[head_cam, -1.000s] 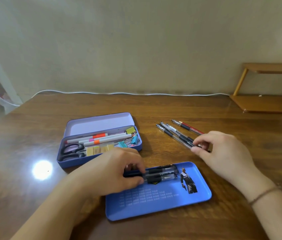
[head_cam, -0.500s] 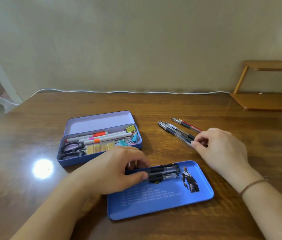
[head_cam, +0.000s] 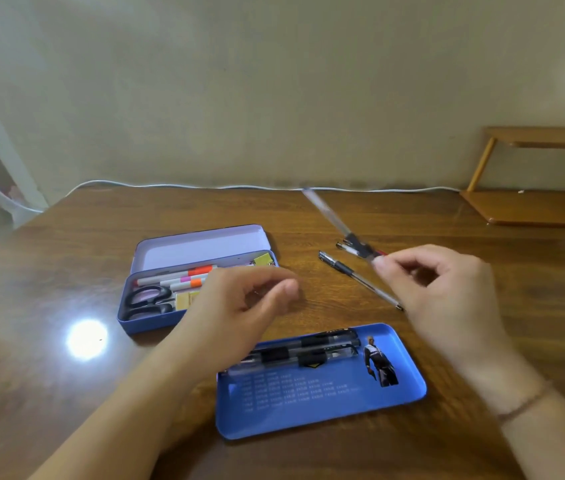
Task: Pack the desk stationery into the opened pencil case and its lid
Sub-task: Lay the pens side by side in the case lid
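Nearest: one blue lid (head_cam: 322,403) lies flat on the desk (head_cam: 308,455), holding three black-grip pens (head_cam: 305,351) side by side along its far edge. Two hands hover above it. The left hand (head_cam: 236,310) has lifted off those pens since the earlier frames; its fingers are loosely curled with thumb and forefinger near each other, holding nothing. The right hand (head_cam: 447,292) pinches one clear pen (head_cam: 336,220) between thumb and fingertips; that pen is now raised off the desk and tilted up toward the wall, motion-blurred, where before it lay in the loose group. Left on the desk beside the right hand: one clear pen with black grip (head_cam: 357,278) lying alone, plus a black-tipped pen (head_cam: 350,249) and a red one behind it, mostly hidden by the raised pen and the fingers. Behind the left hand, one open pencil case (head_cam: 142,323) holds one pair of scissors (head_cam: 146,301), three markers (head_cam: 177,277) and a yellow binder clip (head_cam: 263,259); the hand blocks its right half. Farther back: one white cable (head_cam: 204,186) along the wall, one wooden shelf (head_cam: 533,206) at the right.
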Action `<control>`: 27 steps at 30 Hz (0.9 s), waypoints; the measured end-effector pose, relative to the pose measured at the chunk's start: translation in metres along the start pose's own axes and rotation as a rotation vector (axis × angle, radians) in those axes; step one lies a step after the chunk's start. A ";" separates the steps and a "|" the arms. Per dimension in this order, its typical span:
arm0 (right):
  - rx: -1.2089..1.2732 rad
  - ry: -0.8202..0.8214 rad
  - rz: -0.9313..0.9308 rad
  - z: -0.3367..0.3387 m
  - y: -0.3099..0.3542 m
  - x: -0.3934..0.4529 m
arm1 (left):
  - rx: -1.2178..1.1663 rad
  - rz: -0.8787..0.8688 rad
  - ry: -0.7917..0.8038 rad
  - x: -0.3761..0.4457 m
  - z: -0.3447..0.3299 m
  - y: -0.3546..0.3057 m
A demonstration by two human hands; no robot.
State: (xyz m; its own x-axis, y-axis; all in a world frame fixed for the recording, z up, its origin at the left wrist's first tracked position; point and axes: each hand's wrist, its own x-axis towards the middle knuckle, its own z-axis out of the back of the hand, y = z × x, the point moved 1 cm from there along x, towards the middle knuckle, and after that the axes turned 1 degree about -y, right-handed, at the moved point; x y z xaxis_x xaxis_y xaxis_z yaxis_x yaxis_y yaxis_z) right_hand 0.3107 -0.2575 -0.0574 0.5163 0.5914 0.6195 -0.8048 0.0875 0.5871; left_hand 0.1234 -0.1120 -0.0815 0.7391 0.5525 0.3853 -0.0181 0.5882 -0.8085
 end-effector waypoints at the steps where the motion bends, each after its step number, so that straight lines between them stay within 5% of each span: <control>1: 0.077 0.050 0.086 -0.005 0.013 -0.008 | -0.113 0.036 -0.014 0.000 -0.003 -0.002; 5: 0.014 0.223 0.352 -0.025 0.038 -0.032 | -0.256 0.020 0.004 -0.001 -0.005 -0.009; 10: -0.157 -0.011 0.577 -0.008 0.029 -0.020 | -0.147 0.048 0.347 -0.006 0.006 -0.015; 13: -0.283 0.030 0.680 -0.002 0.020 -0.012 | -0.095 0.112 0.540 -0.010 0.007 -0.021; 16: -0.251 0.183 0.642 -0.001 0.013 -0.014 | 0.019 0.090 0.549 -0.009 0.010 -0.022; 20: -0.189 0.453 0.505 -0.004 0.002 -0.017 | 0.210 0.075 0.281 -0.002 0.029 -0.001; 27: -0.251 0.671 0.398 -0.017 0.001 -0.027 | 0.440 0.113 0.461 -0.003 0.034 0.012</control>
State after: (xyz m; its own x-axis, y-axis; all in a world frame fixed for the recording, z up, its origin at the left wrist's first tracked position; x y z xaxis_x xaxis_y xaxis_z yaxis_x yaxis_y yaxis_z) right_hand 0.2913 -0.2598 -0.0821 -0.0427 0.9629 0.2664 -0.9734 -0.1001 0.2059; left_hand 0.0978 -0.0869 -0.0772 0.9280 0.3726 -0.0017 -0.3150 0.7823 -0.5373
